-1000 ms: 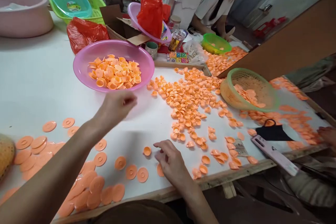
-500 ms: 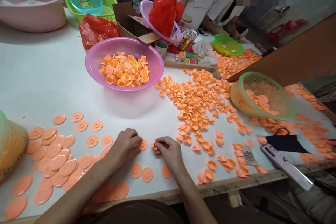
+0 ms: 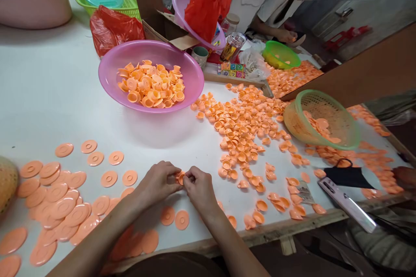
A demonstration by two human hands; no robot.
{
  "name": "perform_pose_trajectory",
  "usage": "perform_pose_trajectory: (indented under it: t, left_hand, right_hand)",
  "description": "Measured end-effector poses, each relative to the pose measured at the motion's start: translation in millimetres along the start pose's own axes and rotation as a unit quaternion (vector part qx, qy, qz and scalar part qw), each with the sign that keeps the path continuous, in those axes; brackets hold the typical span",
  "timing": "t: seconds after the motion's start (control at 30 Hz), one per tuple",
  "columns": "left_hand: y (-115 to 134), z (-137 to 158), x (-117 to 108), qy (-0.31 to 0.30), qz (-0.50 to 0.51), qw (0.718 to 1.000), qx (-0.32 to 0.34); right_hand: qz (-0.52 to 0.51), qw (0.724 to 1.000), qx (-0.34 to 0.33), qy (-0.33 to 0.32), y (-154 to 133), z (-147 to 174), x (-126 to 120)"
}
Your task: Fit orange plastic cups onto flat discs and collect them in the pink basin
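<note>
My left hand pinches the edge of a small orange toy saucer, mostly covered by the fingers. Against it, my right hand holds a small orange toy cup; fingertips partly hide where the two pieces meet. Loose orange saucers lie in an overlapping pile left of my hands. Two more saucers rest flat just below them. To the right spreads a heap of orange cups. Beyond my hands, a pink bowl contains cups joined to saucers.
A green basket with orange discs stands at the right, near a phone and a black mask. Red bags, a cardboard box and a glass jar crowd the back. A co-worker's hand shows beyond a green bowl.
My right hand has moved left with the cup, bringing it to the saucer in my left hand. The saucer has come slightly right, off its earlier spot. The view has shifted a little.
</note>
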State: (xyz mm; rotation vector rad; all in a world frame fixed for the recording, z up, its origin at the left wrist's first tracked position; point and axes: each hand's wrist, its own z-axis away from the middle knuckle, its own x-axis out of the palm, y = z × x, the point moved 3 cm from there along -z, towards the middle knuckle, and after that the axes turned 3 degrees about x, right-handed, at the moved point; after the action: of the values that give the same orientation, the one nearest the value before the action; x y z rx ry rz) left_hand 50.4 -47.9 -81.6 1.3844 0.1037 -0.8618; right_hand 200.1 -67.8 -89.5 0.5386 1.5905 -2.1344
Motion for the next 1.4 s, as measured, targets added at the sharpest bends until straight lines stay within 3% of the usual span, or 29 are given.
perform_pose_trajectory:
  t: [0.13, 0.37, 0.5, 0.57, 0.63, 0.73, 0.8, 0.83, 0.87, 0.93, 0.97, 1.03, 1.07, 1.13, 1.2, 1.4]
  left_hand:
    - [3, -4, 1, 0.037, -0.003, 0.995, -0.093]
    - [-2, 5, 20, 0.132, -0.054, 0.990, 0.007]
    - [-1, 9, 19, 0.120, -0.055, 0.991, -0.036]
    - [9, 1, 0, 0.135, -0.026, 0.989, -0.054]
    - [26, -15, -40, 0.210, -0.003, 0.977, -0.038]
    - [58, -45, -123, 0.389, -0.056, 0.919, 0.001]
    - [72, -57, -163, 0.452, -0.085, 0.887, 0.034]
    - [75, -59, -171, 0.456, -0.097, 0.883, 0.053]
    - [75, -56, -169, 0.434, -0.105, 0.891, 0.074]
    - [64, -38, -137, 0.317, -0.114, 0.932, 0.133]
    - [54, -23, -109, 0.223, -0.116, 0.954, 0.164]
    - [28, 16, -47, 0.043, -0.123, 0.970, 0.206]
    - [13, 35, -20, -0.002, -0.146, 0.971, 0.191]
    - [-12, 63, 17, -0.037, -0.185, 0.970, 0.151]
    - [-25, 71, 33, -0.028, -0.198, 0.971, 0.130]
    - [-14, 30, 21, 0.046, -0.161, 0.978, 0.120]
  right_hand:
    - [0.017, 1.000, -0.007, -0.005, 1, 1, 0]
    - [0.071, 0.996, -0.040, 0.029, -3, 4, 11]
    - [0.041, 0.996, -0.073, -0.011, -5, 4, 1]
    - [0.022, 0.995, -0.100, -0.011, -3, 4, -19]
    - [0.039, 0.992, -0.107, 0.061, 5, 6, -49]
    - [0.155, 0.974, -0.089, 0.142, 23, 10, -85]
    - [0.230, 0.962, -0.083, 0.126, 37, 9, -93]
    - [0.248, 0.958, -0.082, 0.115, 43, 9, -95]
    - [0.252, 0.958, -0.083, 0.111, 48, 8, -95]
    - [0.221, 0.965, -0.085, 0.114, 54, 9, -94]
    - [0.187, 0.972, -0.078, 0.118, 55, 11, -94]
    - [0.083, 0.989, -0.038, 0.113, 54, 16, -92]
    - [0.021, 0.995, -0.008, 0.102, 53, 19, -90]
    - [-0.090, 0.993, 0.046, 0.065, 47, 27, -82]
    - [-0.158, 0.985, 0.062, 0.028, 37, 33, -70]
    - [-0.209, 0.974, 0.080, -0.044, 16, 35, -24]
